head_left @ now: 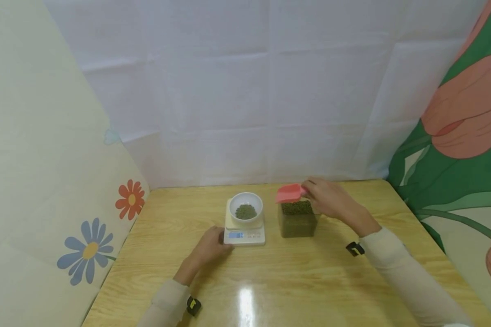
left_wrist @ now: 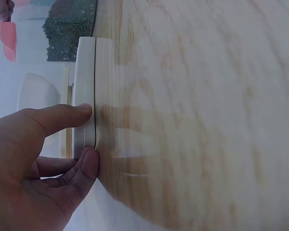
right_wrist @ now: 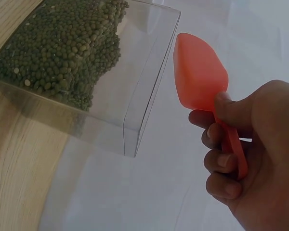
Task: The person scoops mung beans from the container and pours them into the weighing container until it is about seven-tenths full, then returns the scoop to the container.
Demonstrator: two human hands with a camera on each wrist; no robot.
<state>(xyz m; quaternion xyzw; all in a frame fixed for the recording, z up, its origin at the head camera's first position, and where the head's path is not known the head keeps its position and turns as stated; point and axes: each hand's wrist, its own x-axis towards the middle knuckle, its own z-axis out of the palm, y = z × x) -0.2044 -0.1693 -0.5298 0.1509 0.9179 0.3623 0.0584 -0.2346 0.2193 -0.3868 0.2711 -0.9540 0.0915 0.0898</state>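
Observation:
A red plastic scoop (head_left: 288, 194) is in my right hand (head_left: 326, 198), its handle gripped by curled fingers with the thumb near the blade. The scoop (right_wrist: 198, 72) hovers above a clear box (head_left: 298, 227) of green mung beans (right_wrist: 62, 53); no beans show in its blade. My left hand (head_left: 212, 245) holds the front left corner of a white kitchen scale (head_left: 254, 236). In the left wrist view, the thumb lies along the scale's edge (left_wrist: 85, 86), with curled fingers at its corner. On the scale stands a white bowl (head_left: 258, 206) with a small heap of beans (head_left: 245, 211).
A wood-grain table (head_left: 270, 281) carries everything. Behind it hangs a white cloth (head_left: 249, 113). Flower-patterned sheets (head_left: 90, 250) close off the left and right sides. The scale's lit display (head_left: 235, 235) faces me, its digits too blurred to read.

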